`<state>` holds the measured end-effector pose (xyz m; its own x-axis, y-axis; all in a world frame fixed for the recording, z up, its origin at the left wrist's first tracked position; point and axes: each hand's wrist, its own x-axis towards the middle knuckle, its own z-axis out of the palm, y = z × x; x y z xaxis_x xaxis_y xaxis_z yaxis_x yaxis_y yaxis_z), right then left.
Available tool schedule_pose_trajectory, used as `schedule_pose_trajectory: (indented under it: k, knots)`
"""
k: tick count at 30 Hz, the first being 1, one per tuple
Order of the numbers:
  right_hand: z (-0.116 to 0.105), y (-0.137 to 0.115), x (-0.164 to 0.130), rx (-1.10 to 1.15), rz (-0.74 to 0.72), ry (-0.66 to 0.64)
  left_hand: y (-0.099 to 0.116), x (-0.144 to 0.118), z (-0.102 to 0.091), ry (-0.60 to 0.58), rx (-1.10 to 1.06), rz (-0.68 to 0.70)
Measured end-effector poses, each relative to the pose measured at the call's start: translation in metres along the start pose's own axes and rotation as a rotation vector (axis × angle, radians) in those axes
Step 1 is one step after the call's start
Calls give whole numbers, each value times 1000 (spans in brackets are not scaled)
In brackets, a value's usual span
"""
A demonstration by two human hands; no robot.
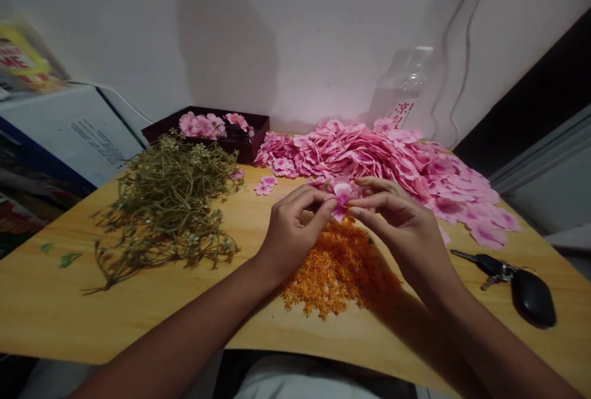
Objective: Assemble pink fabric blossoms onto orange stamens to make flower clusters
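Observation:
Between my two hands, above the table's middle, is a pink artificial flower [341, 197]. My left hand [298, 226] pinches its left side with thumb and forefinger. From the right, the thumb and fingers of my right hand [401, 217] are closed on the same flower. Just below them lies a heap of small orange artificial florets [325, 279]. Behind my hands spreads a large pile of pink fabric petals [364, 156]. To the left sits a tangle of green artificial stems [170, 202]. How the flower's layers join is hidden by my fingers.
A dark box [261, 134] holding several pink flowers stands against the wall. A clear plastic bottle [409, 91] is behind the petals. Keys with a black fob [533, 297] lie at the right. A white carton [99, 134] stands left of the wooden table [41, 300].

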<state>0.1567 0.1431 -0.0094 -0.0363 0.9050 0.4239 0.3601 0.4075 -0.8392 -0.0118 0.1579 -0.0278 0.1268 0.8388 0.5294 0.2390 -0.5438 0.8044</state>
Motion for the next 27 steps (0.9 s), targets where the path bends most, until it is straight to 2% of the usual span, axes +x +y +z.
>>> schedule_pose_trajectory:
  k: [7,12,15,18,27]
  knots:
    - [-2,-4,0,-31,-1,-31,0,1,-1,-42,40,16]
    - [-2,-5,0,-109,-44,-51,1,2,-1,-38,115,152]
    - [-2,-4,1,-54,-19,-109,2,1,0,-50,135,198]
    - [-2,-1,2,47,45,-156,1,0,1,-65,101,156]
    - [-3,1,5,380,297,-183,-3,0,2,-91,-18,-18]
